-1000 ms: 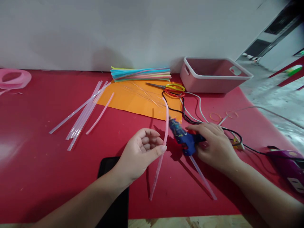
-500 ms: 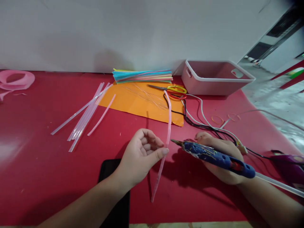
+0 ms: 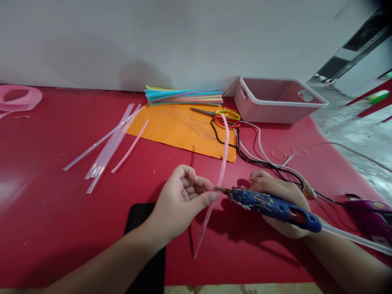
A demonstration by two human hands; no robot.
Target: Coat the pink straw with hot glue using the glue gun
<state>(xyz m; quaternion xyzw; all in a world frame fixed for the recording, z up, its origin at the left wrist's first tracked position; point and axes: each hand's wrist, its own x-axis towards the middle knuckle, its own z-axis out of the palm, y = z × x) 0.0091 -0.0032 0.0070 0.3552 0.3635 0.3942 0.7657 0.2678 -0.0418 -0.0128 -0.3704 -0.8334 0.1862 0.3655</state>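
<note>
My left hand [image 3: 183, 200] pinches a thin pink straw-like tube [image 3: 224, 157] between thumb and forefinger. The tube stands steeply, bowed near its top; its lower part looks more see-through. My right hand [image 3: 283, 196] is wrapped round a blue glue gun [image 3: 269, 204] crusted with dried glue. Its nozzle points left and meets the tube right beside my left fingertips; whether they touch, I cannot tell. A clear glue stick [image 3: 355, 238] juts from the gun's back end. Under my left forearm lies a black flat device [image 3: 147, 261], partly covered.
Clear sticks [image 3: 107, 153] and a short pink tube [image 3: 131, 145] lie left. Behind are an orange sheet [image 3: 171, 130], scissors [image 3: 226, 115], a coloured bundle [image 3: 183, 97] and a pink bin [image 3: 275, 110]. Cables [image 3: 260, 161] run right, near a purple object [image 3: 370, 218]. Pink ribbon [image 3: 30, 100] lies far left.
The glue gun's nozzle has moved slightly left and down, up to the pink tube by my left fingertips. The tube's top has tilted to the right.
</note>
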